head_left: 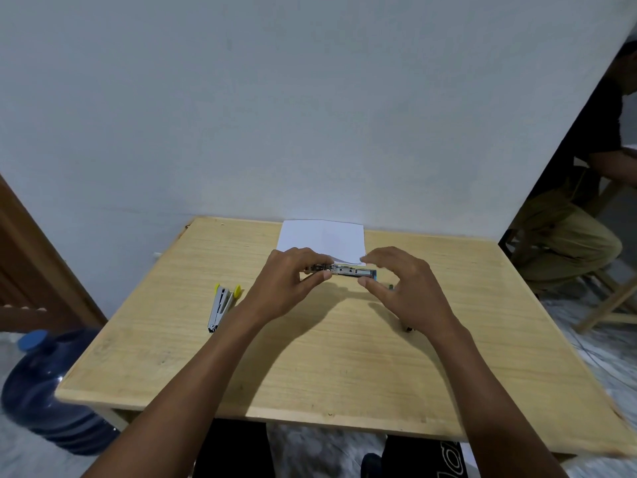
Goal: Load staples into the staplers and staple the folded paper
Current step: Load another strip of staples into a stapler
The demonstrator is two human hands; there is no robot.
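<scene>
A small metal stapler with blue trim [351,271] is held above the wooden table [310,367], lying sideways. My left hand [289,281] grips its left end between thumb and fingers. My right hand [403,281] hovers at its right end, thumb and forefinger curved around the tip without clearly touching it. Behind them a folded white paper [322,238] lies at the table's far edge. A second stapler with yellow ends [222,305] lies open on the table to the left.
A small dark item [408,328] lies on the table under my right wrist. A blue water jug [44,391] stands on the floor at the left. A seated person [579,215] and a wooden stool are at the far right.
</scene>
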